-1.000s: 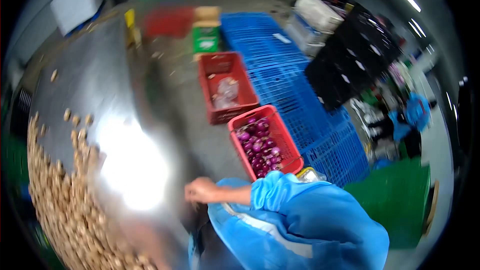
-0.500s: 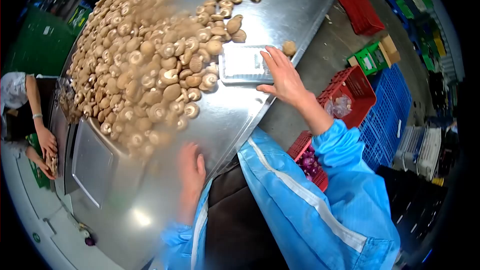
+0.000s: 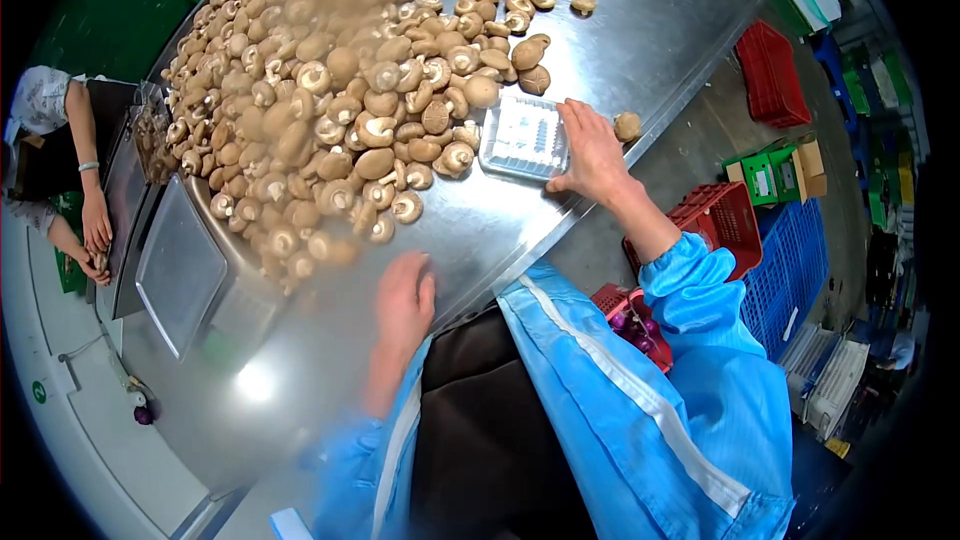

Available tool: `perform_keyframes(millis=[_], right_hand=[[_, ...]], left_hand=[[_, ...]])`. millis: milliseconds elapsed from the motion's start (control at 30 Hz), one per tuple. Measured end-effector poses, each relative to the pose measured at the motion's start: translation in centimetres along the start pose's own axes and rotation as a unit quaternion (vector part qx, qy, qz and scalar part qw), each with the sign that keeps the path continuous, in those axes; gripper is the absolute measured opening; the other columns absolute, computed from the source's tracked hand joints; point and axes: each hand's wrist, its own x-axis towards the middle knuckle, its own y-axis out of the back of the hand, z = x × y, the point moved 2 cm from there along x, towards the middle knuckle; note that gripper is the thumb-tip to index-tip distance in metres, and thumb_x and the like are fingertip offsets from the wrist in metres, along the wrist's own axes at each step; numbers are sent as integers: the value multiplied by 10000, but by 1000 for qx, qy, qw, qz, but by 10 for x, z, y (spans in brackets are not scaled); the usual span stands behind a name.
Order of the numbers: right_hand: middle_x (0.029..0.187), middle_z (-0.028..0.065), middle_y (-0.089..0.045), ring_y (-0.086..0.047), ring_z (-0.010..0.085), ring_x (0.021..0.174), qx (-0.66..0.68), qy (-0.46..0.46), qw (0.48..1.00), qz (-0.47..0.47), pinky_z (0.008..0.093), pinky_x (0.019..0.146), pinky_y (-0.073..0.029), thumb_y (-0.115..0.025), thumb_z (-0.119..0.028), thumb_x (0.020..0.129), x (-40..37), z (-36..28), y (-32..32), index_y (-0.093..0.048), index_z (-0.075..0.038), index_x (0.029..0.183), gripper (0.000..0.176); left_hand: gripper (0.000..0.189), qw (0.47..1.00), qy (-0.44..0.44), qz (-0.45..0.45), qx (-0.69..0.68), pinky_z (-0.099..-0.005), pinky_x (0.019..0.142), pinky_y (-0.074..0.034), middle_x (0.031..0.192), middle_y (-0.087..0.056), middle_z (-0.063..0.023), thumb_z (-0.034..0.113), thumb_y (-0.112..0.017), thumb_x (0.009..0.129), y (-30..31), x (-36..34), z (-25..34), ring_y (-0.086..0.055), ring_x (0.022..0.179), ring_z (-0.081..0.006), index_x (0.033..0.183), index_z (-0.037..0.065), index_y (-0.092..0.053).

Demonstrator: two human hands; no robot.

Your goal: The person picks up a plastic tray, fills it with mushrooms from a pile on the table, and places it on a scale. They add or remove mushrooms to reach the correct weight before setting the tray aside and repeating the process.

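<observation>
A clear plastic punnet [image 3: 520, 140] lies on the steel table beside the heap of shiitake mushrooms [image 3: 340, 110]. My right hand [image 3: 597, 155] grips its right end, fingers on the far side and thumb at the near corner. One loose mushroom [image 3: 627, 126] sits just right of that hand. Near the table's front edge, my left hand [image 3: 402, 305] hovers low over the metal, slightly blurred. Nothing shows in it; its thumb stands a little apart from the loosely bent fingers.
At the left, a co-worker's hands [image 3: 97, 230] are at another work surface. A clear plastic sheet or lid [image 3: 182, 265] stands by the heap. On the floor at right are red crates [image 3: 772, 75], a blue pallet [image 3: 795, 270] and a crate of purple onions [image 3: 640, 330].
My view has shifted, so the table sits differently in it. My right hand has closed from spread fingers onto the punnet's end, and the punnet has turned slightly. My left hand stays empty.
</observation>
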Motion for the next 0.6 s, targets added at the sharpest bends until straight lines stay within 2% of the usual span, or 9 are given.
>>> perform_keyframes(millis=[133,233,333,400,433,500,533,567,600], right_hand=[[1405,183,-433,-373,339,1337,-10,7,999,37,418,1131,-289,-907,-252,491,-8,-6,2,-405,9,1353,1031],[1384,171,-457,-391,335,1323,-42,50,995,73,438,1130,-284,-894,-229,513,-17,-12,-2,-430,7,1326,965],[1342,186,-476,-403,340,1306,-34,64,991,111,465,1133,-268,-873,-219,546,-25,-19,0,-441,9,1302,899],[1325,200,-479,-401,340,1304,27,29,992,119,466,1136,-258,-865,-233,560,-36,-30,15,-436,14,1304,893],[1237,210,-522,-470,342,1230,51,75,982,165,445,1086,-324,-844,-219,573,-44,-41,27,-446,13,1278,842],[1195,267,-549,-528,388,1155,192,92,977,-3,413,1014,-416,-831,-286,596,-64,-72,45,-453,68,1268,849],[1170,303,-566,-568,405,1097,290,142,945,-59,407,943,-470,-806,-385,635,-75,-85,44,-473,103,1247,850],[1190,304,-567,-568,386,1114,327,155,896,-256,413,954,-460,-787,-468,668,-83,-97,34,-494,107,1237,861],[1154,271,-598,-582,358,1104,341,228,855,-319,391,936,-473,-753,-522,712,-94,-109,14,-520,94,1222,833]], left_hand=[[246,998,-16,-43,-49,-424,949,-450,1157,-608,-177,47,-609,833,-3,14,21,-563,1085,-381,1077,20,-602],[262,996,-62,-36,-48,-420,962,-443,1179,-602,-174,50,-605,843,-7,16,23,-552,1109,-378,1103,19,-598],[316,996,-44,-54,-64,-407,1010,-419,1247,-568,-179,52,-600,853,2,15,23,-525,1178,-360,1167,25,-590],[377,998,-48,2,-43,-385,975,-445,1264,-576,-152,60,-648,829,20,17,24,-551,1168,-310,1201,34,-590],[409,998,-47,31,-31,-374,958,-458,1273,-579,-139,64,-672,817,30,18,26,-564,1163,-285,1218,38,-591],[466,993,-51,87,-53,-378,970,-452,1318,-552,-137,76,-692,801,62,25,45,-538,1200,-285,1251,35,-577],[495,990,-54,116,-64,-380,976,-448,1340,-538,-136,82,-702,792,75,25,51,-525,1218,-285,1267,33,-570],[459,990,-93,86,-57,-370,949,-463,1304,-562,-140,98,-685,817,82,24,51,-554,1175,-280,1256,21,-571],[426,988,-131,58,-49,-360,923,-478,1269,-587,-143,115,-668,843,91,22,49,-583,1132,-274,1244,9,-572]])
